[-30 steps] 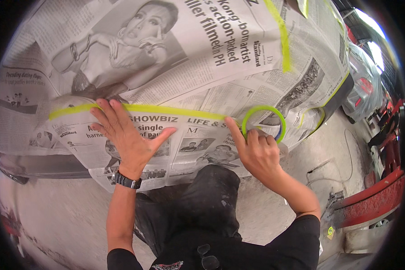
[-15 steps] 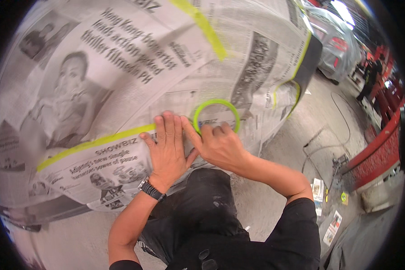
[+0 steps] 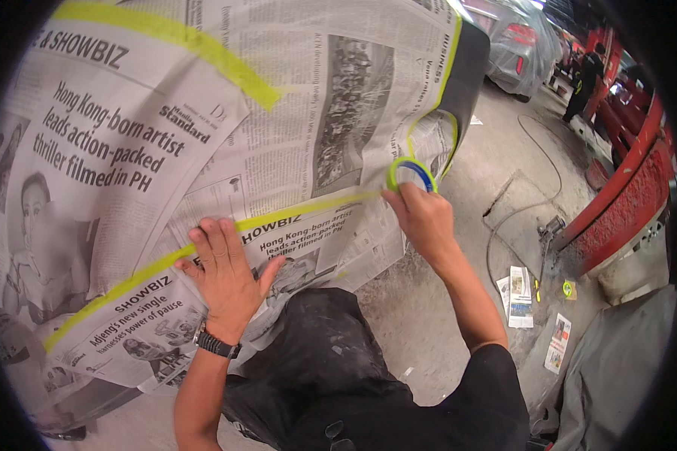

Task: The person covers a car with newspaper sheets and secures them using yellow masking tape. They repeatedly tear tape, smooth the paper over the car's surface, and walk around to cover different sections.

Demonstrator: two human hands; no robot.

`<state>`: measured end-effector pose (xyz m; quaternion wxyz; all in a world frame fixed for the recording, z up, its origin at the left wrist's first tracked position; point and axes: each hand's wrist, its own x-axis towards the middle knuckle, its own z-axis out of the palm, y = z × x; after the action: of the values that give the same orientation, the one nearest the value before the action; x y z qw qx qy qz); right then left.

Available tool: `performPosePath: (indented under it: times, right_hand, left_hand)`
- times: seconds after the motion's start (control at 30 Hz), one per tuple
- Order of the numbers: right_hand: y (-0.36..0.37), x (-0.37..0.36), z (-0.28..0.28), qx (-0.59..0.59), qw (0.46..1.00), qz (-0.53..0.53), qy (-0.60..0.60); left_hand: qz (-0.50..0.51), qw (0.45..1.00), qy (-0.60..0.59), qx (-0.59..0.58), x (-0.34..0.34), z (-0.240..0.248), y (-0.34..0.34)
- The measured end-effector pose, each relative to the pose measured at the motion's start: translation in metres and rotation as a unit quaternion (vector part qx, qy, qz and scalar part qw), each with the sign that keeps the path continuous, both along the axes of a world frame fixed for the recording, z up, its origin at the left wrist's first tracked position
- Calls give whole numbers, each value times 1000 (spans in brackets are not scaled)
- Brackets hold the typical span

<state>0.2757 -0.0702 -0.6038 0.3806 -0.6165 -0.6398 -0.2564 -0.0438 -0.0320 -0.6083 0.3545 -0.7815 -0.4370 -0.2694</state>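
Sheets of newspaper (image 3: 278,139) cover a large curved body panel in front of me. My left hand (image 3: 226,274) lies flat on the paper with fingers spread, its fingertips over a strip of yellow-green masking tape (image 3: 147,274). In my right hand (image 3: 425,218) is a roll of masking tape (image 3: 411,173), yellow-green with a blue inner core, held near the panel's right side. A length of tape runs from the left hand across the paper to the roll. Higher up, another tape strip (image 3: 173,34) joins two sheets.
Behind on the right stands a car wrapped in clear plastic (image 3: 520,45). A red metal structure (image 3: 624,203) rises at the right. On the concrete floor lie a hose (image 3: 557,188), newspaper pieces (image 3: 519,297) and another tape roll (image 3: 569,289). A person in dark clothes (image 3: 585,81) stands farther off.
My right hand has moved right with the roll, drawing out more tape along the paper. My left hand appears lower and farther left, and the view has shifted.
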Motion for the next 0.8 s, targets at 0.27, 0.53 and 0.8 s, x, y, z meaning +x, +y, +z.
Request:
performPosePath:
  times: [0.27,0.53,0.8]
  right_hand:
    - [48,-30,18,-71,984,-52,152]
    - [69,-41,3,31,982,8,188]
    - [66,-24,-8,6,866,171,471]
  left_hand:
    - [1,999,-5,-32,-5,5,-5]
    - [-44,984,140,-99,48,18,2]
    - [-55,977,201,-38,94,23,22]
